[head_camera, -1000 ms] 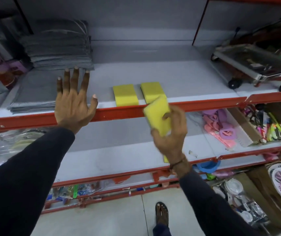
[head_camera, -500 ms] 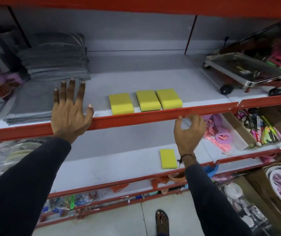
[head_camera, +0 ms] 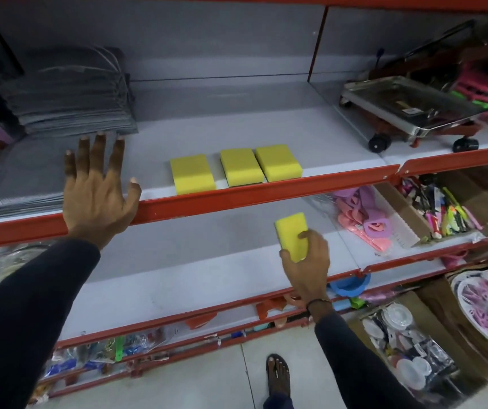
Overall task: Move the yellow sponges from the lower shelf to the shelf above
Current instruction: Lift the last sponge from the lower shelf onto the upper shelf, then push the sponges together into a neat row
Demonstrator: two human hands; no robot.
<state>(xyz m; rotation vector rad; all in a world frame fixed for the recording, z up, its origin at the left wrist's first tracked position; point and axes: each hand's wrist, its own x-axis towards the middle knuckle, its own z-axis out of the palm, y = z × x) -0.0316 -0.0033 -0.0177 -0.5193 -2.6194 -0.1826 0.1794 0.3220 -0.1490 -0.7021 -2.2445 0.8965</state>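
your right hand point(head_camera: 306, 261) pinched a yellow sponge point(head_camera: 292, 236) by its near end, thumb on one long side and fingers wrapped over the other, and held it just above the white lower shelf point(head_camera: 177, 278). the sponge's long axis ran near to far, tilted a little up toward the upper shelf point(head_camera: 266, 122). its free end pointed at the red front rail point(head_camera: 266, 191) of that shelf, a little right of the sponge row.

the relation that mattered was this: the open spot lay up and far from your grip, just right of the rightmost placed sponge point(head_camera: 278, 162), and the red rail stood between the two. by my reading, you needed to lift the sponge over the rail before pushing it in, or the rail would catch its far end.

your left hand point(head_camera: 98, 190) rested spread and flat on the rail, fingers reaching onto the upper shelf near the stacked grey mats point(head_camera: 59, 98), holding nothing. it was well left of the sponge row, so the right hand was the nearer one for the placement.

the count: three yellow sponges sat side by side on the upper shelf, the right two touching, the left sponge point(head_camera: 192, 174) slightly apart. one more was in your right hand, four in all. i saw none left lying on the lower shelf.
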